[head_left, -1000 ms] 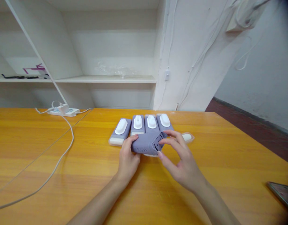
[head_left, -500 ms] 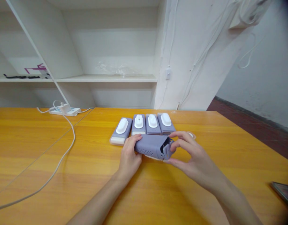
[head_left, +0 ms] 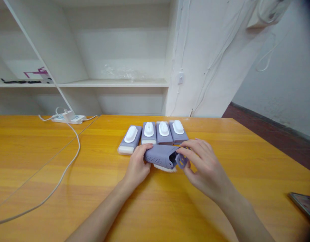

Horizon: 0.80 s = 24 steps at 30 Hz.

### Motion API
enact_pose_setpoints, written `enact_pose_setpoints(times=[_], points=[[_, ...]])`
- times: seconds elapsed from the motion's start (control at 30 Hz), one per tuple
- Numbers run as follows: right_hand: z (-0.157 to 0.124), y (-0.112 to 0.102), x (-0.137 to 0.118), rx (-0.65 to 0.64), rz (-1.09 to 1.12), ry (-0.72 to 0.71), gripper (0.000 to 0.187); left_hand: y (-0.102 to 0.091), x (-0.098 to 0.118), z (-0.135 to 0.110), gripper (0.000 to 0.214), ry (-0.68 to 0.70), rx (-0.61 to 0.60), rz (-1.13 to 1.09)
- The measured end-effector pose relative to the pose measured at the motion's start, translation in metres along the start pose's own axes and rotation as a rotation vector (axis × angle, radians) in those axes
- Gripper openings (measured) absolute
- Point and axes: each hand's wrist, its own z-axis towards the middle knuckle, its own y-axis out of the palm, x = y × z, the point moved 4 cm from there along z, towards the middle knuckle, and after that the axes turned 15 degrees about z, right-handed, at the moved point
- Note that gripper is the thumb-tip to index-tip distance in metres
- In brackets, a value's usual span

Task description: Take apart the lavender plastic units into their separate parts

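My left hand (head_left: pixel 138 163) is wrapped round the left end of a greyish-purple plastic case (head_left: pixel 160 155), tilted above the table. Rows of small holes run along its near side, and its right end gapes on a dark hollow. White bristles (head_left: pixel 166 168) show under the case. Between the fingertips of my right hand (head_left: pixel 201 164) is a purple end cap (head_left: pixel 181 161) with slots in it, right beside the hollow end. Whether the cap still touches the case I cannot tell. Just behind stand several similar purple cases (head_left: pixel 127 141) with white oval pieces (head_left: pixel 163 128) on top.
A white cable (head_left: pixel 74 158) crosses the left of the wooden table (head_left: pixel 94 208) from a power strip (head_left: pixel 69 118) at the back. A phone-like dark device (head_left: pixel 303 205) lies at the right edge. White shelves (head_left: pixel 114 83) with clear plastic wrap (head_left: pixel 124 72) rise behind.
The end cap has swung or moved outward from the case's right end, showing more of the hollow. My right hand has turned and its fingers have drawn closer round the cap.
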Motion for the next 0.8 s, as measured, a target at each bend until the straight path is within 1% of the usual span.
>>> enact_pose_setpoints(times=[0.07, 0.2, 0.37, 0.53, 0.67, 0.8], points=[[0.0, -0.004, -0.003, 0.039, 0.017, -0.021, 0.045, 0.0, 0.0, 0.001, 0.059, -0.005, -0.01, -0.011], [0.002, -0.011, -0.01, 0.093, 0.028, -0.043, 0.039, -0.001, -0.001, 0.003, 0.058, -0.018, -0.003, -0.016], [0.004, -0.011, -0.016, 0.089, 0.033, -0.036, 0.036, -0.003, -0.003, 0.004, 0.057, -0.073, -0.006, -0.057], [0.006, -0.012, -0.025, 0.064, 0.047, -0.047, 0.034, -0.002, 0.003, 0.002, 0.056, -0.027, -0.047, -0.196], [0.006, -0.015, -0.027, 0.074, 0.053, -0.059, 0.037, -0.005, 0.005, 0.002, 0.055, -0.003, 0.004, -0.271], [0.006, -0.017, -0.025, 0.091, 0.083, -0.067, 0.039, -0.008, 0.005, 0.002, 0.053, 0.034, 0.061, -0.277]])
